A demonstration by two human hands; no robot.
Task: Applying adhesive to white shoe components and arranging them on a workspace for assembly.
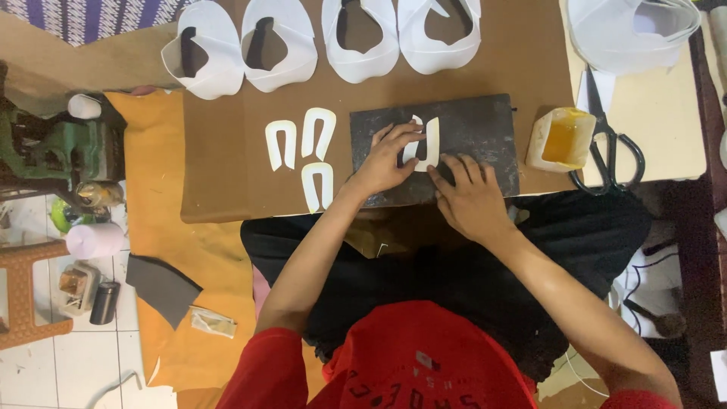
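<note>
Four large white cut shoe pieces (318, 42) are laid in a row along the far edge of the brown worktop (227, 174). Three small white U-shaped pieces (307, 155) are set out on the worktop left of a dark slab (477, 129), two side by side and one just below them. A fourth U-shaped piece (424, 142) lies on the slab itself, near its middle.

One tub of yellow glue (562, 138) is placed just right of the slab, and one pair of black-handled scissors (609, 148) lies beside the tub on a pale sheet.

The left hand (386, 159) is rested on the slab with its fingers (401, 136) spread loosely; their tips are pressed on the left arm of the U-shaped piece, which is pinned flat rather than gripped. The right hand (471, 198) is laid palm down on the slab's near edge, fingers (454, 165) extended and slightly parted, their tips brought just beside the lower end of the same piece; whether it is actually touched there cannot be told. Nothing is clenched in either hand.
</note>
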